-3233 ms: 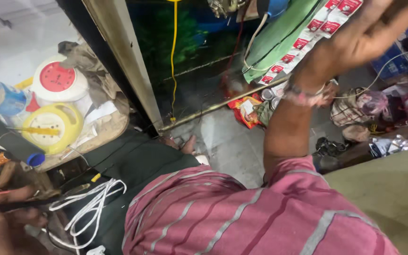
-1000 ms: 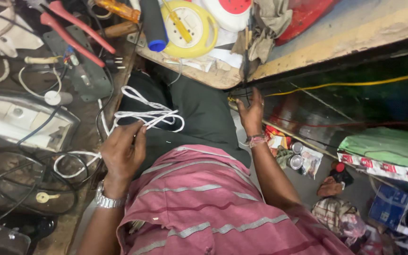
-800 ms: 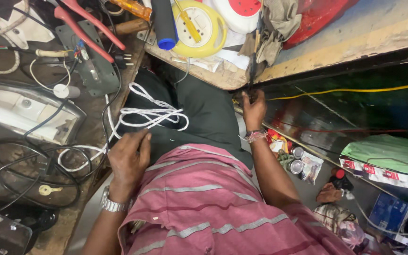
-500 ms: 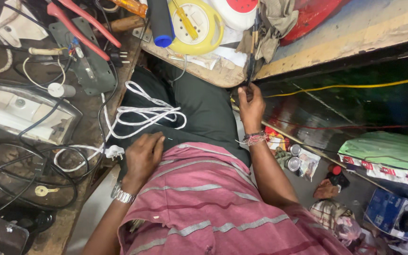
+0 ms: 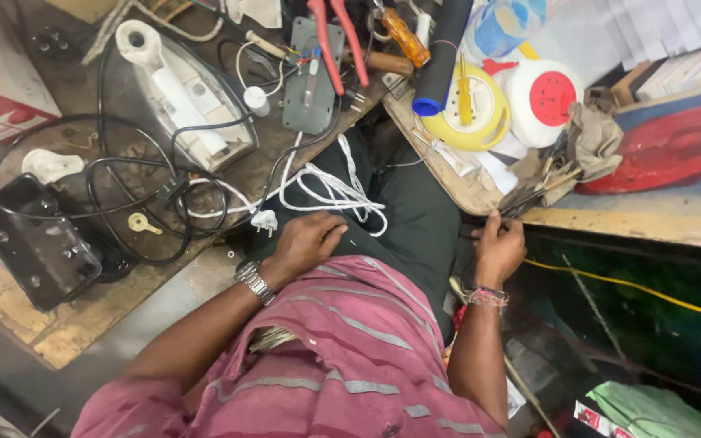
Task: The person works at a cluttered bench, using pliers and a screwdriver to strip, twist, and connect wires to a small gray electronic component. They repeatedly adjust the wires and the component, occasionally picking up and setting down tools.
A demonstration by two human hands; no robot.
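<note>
My left hand (image 5: 306, 242), a metal watch on its wrist, rests on my dark trousers with the fingers curled. Just beyond its knuckles lie a bundle of white cable (image 5: 330, 191) and a white plug (image 5: 265, 221); I cannot make out whether the fingers grip the cable. My right hand (image 5: 501, 247), with a thread band on the wrist, is pinched on a thin dark tool (image 5: 529, 199) at the edge of a wooden board (image 5: 448, 174).
On the bench at left are a clothes iron (image 5: 180, 97), a black box (image 5: 34, 243) and tangled black cords. Red-handled pliers (image 5: 338, 32), a screwdriver (image 5: 403, 36), a dark tube (image 5: 440, 57), a yellow reel (image 5: 476, 105), a red-and-white reel (image 5: 549, 93) and a grey cloth (image 5: 590, 142) crowd the top.
My raised right arm came down to the board edge and took the thin tool. My left hand slid from the white cable onto my lap. The view has swung round.
</note>
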